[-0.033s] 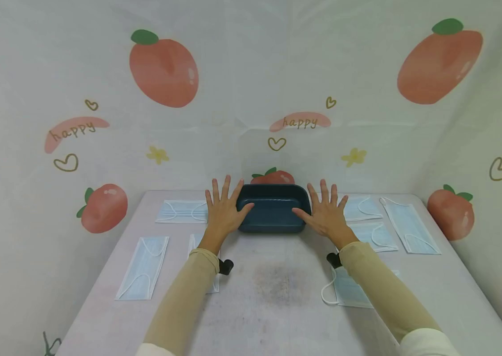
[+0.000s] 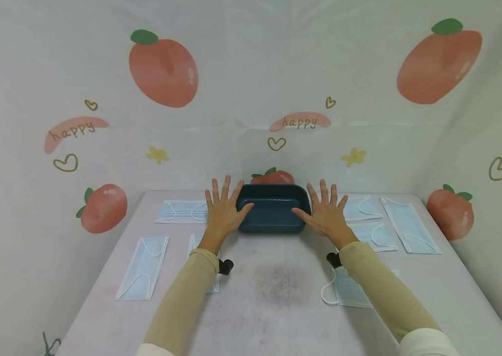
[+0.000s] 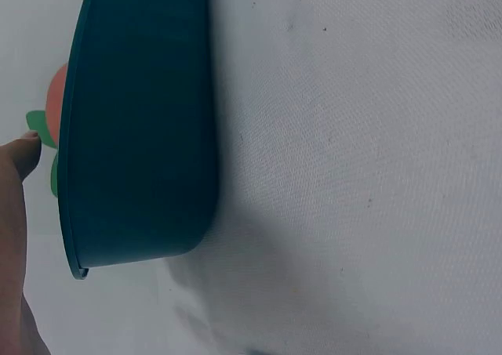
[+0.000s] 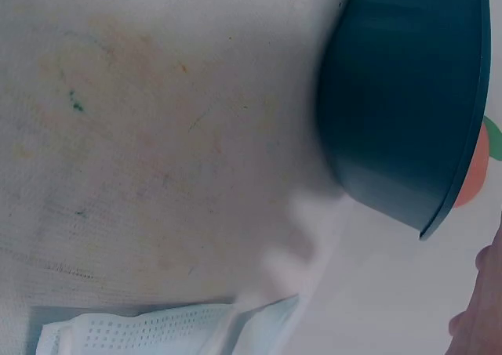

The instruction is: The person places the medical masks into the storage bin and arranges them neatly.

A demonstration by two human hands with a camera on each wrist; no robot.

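A dark teal plastic bin [image 2: 273, 212] stands at the back middle of the table, its side walls filling much of both wrist views. My left hand [image 2: 224, 207] is held by the bin's left end with fingers spread and nothing gripped. By the right end is my right hand [image 2: 325, 210], its fingers also spread and holding nothing. Both thumbs point inward over the bin in the head view. In the left wrist view the thumb [image 3: 22, 153] appears beside the rim, apart from it. Only an edge of the right hand [image 4: 478, 308] shows in the right wrist view.
Several light blue face masks lie flat on both sides. On the left are a pleated mask [image 2: 181, 212], a slanted one [image 2: 141, 269] and one [image 2: 194, 241] partly under my forearm. The right side has masks too, including one [image 2: 411, 227] near the edge. A printed cloth backdrop [image 2: 242, 74] rises behind.
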